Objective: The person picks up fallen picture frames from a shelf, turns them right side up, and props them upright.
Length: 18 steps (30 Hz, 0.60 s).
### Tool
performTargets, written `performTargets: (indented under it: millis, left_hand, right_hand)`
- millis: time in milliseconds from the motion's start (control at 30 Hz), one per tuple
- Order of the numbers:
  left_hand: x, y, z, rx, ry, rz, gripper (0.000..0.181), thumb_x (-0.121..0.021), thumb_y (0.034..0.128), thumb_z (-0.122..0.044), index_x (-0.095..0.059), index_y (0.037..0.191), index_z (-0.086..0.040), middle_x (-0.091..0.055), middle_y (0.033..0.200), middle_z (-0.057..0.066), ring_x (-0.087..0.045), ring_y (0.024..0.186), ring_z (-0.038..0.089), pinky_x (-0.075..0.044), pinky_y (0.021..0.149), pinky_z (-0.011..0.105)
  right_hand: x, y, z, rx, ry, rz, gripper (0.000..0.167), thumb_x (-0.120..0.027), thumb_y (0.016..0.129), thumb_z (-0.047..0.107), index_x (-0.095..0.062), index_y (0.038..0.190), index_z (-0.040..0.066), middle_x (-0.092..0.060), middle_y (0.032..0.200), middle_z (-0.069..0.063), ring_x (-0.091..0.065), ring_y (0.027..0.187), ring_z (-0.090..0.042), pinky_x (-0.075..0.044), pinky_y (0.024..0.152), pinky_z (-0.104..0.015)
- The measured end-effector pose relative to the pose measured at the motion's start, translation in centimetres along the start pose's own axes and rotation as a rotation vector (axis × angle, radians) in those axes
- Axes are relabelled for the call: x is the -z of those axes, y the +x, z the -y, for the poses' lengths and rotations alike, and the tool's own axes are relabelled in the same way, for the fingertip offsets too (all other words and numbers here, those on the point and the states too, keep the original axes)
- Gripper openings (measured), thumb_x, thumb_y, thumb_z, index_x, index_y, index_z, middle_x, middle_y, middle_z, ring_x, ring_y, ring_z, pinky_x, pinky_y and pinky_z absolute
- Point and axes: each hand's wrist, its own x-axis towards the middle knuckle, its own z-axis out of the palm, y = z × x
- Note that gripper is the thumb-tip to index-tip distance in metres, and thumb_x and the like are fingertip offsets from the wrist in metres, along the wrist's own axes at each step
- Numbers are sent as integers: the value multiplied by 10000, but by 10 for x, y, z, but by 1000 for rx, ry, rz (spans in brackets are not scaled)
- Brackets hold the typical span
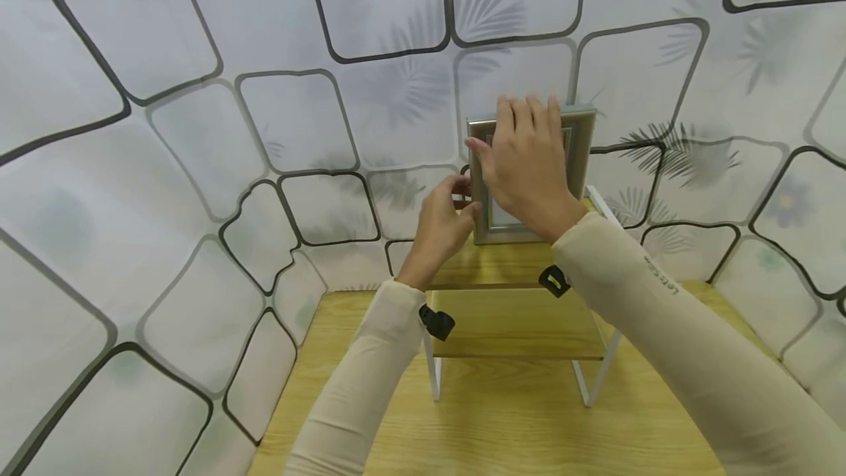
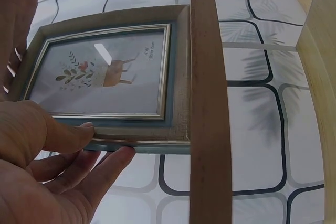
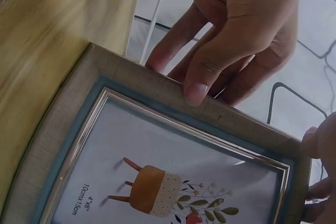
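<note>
A picture frame (image 1: 583, 156) with a taupe border and a blue-grey inner edge stands upright on the top board of a small two-tier shelf (image 1: 515, 264). In the left wrist view, a printed card (image 2: 113, 74) with a plant in an orange-and-white pot shows behind its glazing. My left hand (image 1: 441, 225) pinches the frame's left side, thumb on the front and fingers behind, plainly seen in the right wrist view. My right hand (image 1: 529, 167) reaches across the front and holds the top edge. Its palm side is hidden in the head view.
The shelf has a lower wooden board (image 1: 518, 325) and white metal legs (image 1: 598, 380). It stands on a wood-grain surface (image 1: 489, 432). Behind and beside it hangs patterned covering (image 1: 410, 109) with dark outlines and leaf prints.
</note>
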Motion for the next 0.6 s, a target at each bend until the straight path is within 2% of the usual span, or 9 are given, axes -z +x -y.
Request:
performTargets:
  millis: [133,300,600]
  left_hand:
    - [0,-1,0,-12,13,-1,381,-664,961,-6,-576,1332,-3,-650,1248,125,-667,1107,288,-579,838,296]
    - [1,-2,-1,-36,41,-23,365,-679,956,-21,-598,1311,-22,-667,1221,121,-680,1082,279,-579,833,311]
    - [1,-7,-2,-37,67,-17,356,-698,959,-63,-605,1302,-37,-681,1161,109,-689,1049,264,-582,827,325]
  right_hand:
    - [-3,-2,1,20,-24,-20,648,-520,1051,419,-477,1424,-109,-520,1348,-323,-416,1313,-501,-118,1216,-579]
    - [-1,-2,2,28,-1,-17,622,-508,1051,443,-506,1425,-54,-495,1325,-328,-419,1275,-505,-76,1219,-590]
    - [2,-2,-1,48,34,-1,572,-510,1054,422,-560,1330,-76,-505,1318,-331,-425,1286,-511,-97,1212,-607]
